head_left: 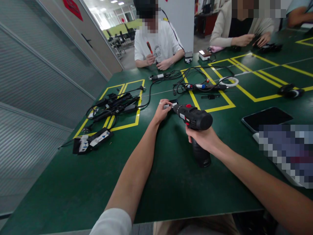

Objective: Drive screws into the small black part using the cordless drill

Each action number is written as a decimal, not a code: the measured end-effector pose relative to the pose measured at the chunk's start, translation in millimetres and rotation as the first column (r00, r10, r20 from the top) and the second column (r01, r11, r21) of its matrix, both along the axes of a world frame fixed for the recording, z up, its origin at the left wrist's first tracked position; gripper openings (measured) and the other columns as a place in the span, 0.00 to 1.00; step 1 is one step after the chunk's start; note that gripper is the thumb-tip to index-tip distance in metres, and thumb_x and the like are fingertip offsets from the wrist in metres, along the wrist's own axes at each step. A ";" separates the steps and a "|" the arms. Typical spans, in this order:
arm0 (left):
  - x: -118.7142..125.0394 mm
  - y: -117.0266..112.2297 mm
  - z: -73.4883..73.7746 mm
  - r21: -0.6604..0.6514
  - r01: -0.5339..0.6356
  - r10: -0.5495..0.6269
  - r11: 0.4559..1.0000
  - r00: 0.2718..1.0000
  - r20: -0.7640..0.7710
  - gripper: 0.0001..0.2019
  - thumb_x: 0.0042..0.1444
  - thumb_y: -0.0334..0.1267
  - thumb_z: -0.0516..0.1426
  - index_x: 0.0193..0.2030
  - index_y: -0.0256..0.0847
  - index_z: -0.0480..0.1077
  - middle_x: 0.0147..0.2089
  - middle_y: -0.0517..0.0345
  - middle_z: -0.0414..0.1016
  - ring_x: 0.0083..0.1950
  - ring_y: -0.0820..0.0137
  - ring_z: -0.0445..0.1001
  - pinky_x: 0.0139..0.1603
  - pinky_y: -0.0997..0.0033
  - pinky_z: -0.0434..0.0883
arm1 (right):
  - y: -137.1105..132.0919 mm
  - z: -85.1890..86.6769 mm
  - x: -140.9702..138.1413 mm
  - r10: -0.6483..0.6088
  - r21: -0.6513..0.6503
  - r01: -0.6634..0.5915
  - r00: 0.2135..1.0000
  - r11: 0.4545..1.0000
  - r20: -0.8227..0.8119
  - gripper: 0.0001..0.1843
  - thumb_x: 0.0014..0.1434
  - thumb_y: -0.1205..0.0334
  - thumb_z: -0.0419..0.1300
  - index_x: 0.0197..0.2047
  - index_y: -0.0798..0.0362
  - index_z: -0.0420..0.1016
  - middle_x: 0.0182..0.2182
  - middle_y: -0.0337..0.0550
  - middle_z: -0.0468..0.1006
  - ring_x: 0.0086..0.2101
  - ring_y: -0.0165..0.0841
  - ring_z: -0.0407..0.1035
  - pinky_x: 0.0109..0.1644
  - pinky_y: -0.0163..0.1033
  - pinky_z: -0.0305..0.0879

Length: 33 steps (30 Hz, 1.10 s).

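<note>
In my right hand [201,137] is a black cordless drill [194,116] with red buttons, its handle wrapped by my fingers. The drill points away and to the left, its tip meeting a small black and silver part [174,103] on the green table. My left hand [163,110] grips that part from the left, fingers close to the drill's tip. What the tip touches exactly is too small to tell. The drill's battery base [202,160] hangs low over the table or rests on it; I cannot tell which.
A heap of black cabled devices [117,106] lies left, with a black piece bearing white labels [93,141] nearer me. Cables and a pen-like tool [205,87] lie ahead. A phone [267,118] is at right. Across the table, a person holds a red screwdriver [149,48]; another person works beside.
</note>
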<state>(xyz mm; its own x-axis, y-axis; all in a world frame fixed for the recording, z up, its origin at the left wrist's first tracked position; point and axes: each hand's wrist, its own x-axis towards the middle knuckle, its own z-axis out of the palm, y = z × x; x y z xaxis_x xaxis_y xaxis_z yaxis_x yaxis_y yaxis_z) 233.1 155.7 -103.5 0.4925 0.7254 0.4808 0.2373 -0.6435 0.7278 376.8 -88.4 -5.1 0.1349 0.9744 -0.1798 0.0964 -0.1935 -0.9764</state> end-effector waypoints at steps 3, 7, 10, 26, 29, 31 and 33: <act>0.4 -1.5 1.6 -0.003 0.005 -0.005 1.000 1.000 0.005 0.08 0.50 0.32 0.56 0.38 0.41 0.73 0.48 0.52 0.68 0.56 0.63 0.66 0.63 0.56 0.61 | 0.0 2.3 -0.8 -0.009 -0.007 0.009 1.000 1.000 -0.015 0.03 0.48 0.67 0.59 0.28 0.53 0.68 0.19 0.37 0.71 0.20 0.31 0.68 0.26 0.38 0.63; 0.2 -2.8 2.5 -0.011 -0.004 0.004 1.000 1.000 -0.001 0.08 0.51 0.32 0.56 0.38 0.42 0.73 0.49 0.53 0.67 0.56 0.63 0.66 0.63 0.56 0.61 | -0.8 3.1 -1.4 -0.001 0.017 0.001 0.999 1.000 -0.043 0.03 0.48 0.68 0.59 0.29 0.53 0.67 0.21 0.36 0.70 0.20 0.30 0.67 0.27 0.38 0.63; -0.1 -2.4 1.5 -0.016 -0.002 0.002 1.000 1.000 0.004 0.08 0.51 0.33 0.57 0.38 0.42 0.73 0.50 0.53 0.67 0.56 0.63 0.66 0.63 0.56 0.61 | -1.2 1.0 -1.1 0.000 0.032 0.001 0.999 0.999 -0.043 0.03 0.48 0.67 0.58 0.29 0.53 0.68 0.22 0.37 0.71 0.20 0.30 0.67 0.27 0.39 0.63; 0.9 -3.2 1.5 -0.028 0.005 -0.005 1.000 1.000 0.015 0.07 0.52 0.34 0.56 0.38 0.42 0.73 0.50 0.52 0.67 0.56 0.64 0.67 0.63 0.57 0.61 | -1.5 -3.9 -0.6 0.003 0.036 -0.002 0.999 0.999 -0.037 0.03 0.49 0.67 0.58 0.30 0.53 0.68 0.21 0.36 0.71 0.20 0.29 0.66 0.27 0.38 0.62; 0.5 -3.1 1.4 -0.023 0.009 -0.008 1.000 1.000 0.015 0.07 0.52 0.34 0.56 0.38 0.42 0.73 0.50 0.52 0.66 0.56 0.64 0.67 0.63 0.57 0.61 | -1.2 -2.6 -1.0 0.003 0.022 -0.002 1.000 1.000 -0.023 0.03 0.49 0.67 0.58 0.30 0.52 0.67 0.19 0.35 0.69 0.19 0.29 0.66 0.27 0.38 0.62; 0.4 -3.1 1.6 -0.023 0.007 -0.007 1.000 1.000 0.011 0.07 0.52 0.34 0.56 0.38 0.42 0.73 0.50 0.52 0.67 0.56 0.64 0.66 0.63 0.57 0.60 | -1.3 -1.8 -1.0 0.009 0.017 -0.009 1.000 1.000 -0.021 0.02 0.50 0.67 0.58 0.30 0.52 0.67 0.20 0.35 0.69 0.20 0.30 0.67 0.27 0.38 0.62; 0.3 -3.3 2.0 -0.028 0.005 -0.005 1.000 1.000 0.004 0.07 0.52 0.34 0.57 0.39 0.42 0.73 0.50 0.52 0.67 0.57 0.63 0.66 0.64 0.56 0.60 | -1.7 -1.0 -1.0 0.016 0.024 -0.015 1.000 1.000 -0.025 0.02 0.50 0.66 0.58 0.29 0.52 0.67 0.20 0.36 0.70 0.20 0.30 0.67 0.28 0.39 0.63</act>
<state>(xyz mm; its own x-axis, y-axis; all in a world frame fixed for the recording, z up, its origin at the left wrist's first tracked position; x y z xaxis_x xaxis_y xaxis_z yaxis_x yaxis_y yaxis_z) 233.4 152.4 -101.5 0.4945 0.7360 0.4624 0.2313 -0.6242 0.7462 375.8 -90.2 -6.1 0.1156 0.9803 -0.1602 0.0743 -0.1693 -0.9828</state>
